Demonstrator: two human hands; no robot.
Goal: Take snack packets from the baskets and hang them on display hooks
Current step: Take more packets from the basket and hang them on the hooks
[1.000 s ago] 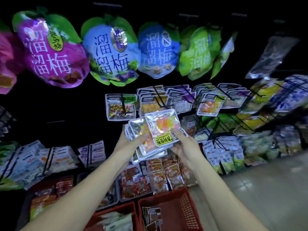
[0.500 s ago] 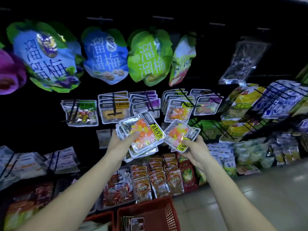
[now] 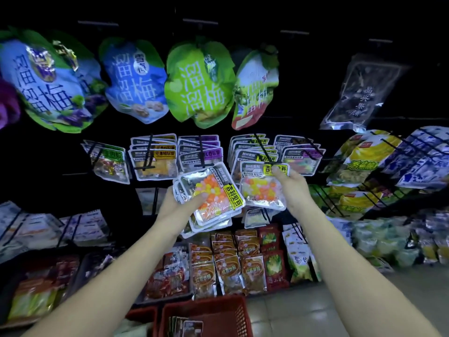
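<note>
Left hand (image 3: pixel 177 205): fingers (image 3: pixel 201 199) curled round a fanned stack of candy packets (image 3: pixel 213 190), thumb laid across the clear window of the top packet and the other fingers hidden beneath. The stack is held tilted in front of the middle hook row. At least four packet edges show; an exact count cannot be made. Right hand (image 3: pixel 294 186): fingers (image 3: pixel 277 170) pinching one single candy packet (image 3: pixel 262 190) at its upper right corner, thumb over the yellow label. This packet hangs upright just beside the stack, its top edge at the front end of a black display hook (image 3: pixel 261 148) that already carries a row of like packets. Whether it is threaded onto the hook cannot be told. Two red baskets are at the bottom edge. The nearer red basket (image 3: pixel 239 310) holds a few packets; only a corner of the second basket (image 3: pixel 143 314) is visible to its left. Five large plum bags (image 3: pixel 199 86) hang along the top row, the leftmost cut off by the frame.
</note>
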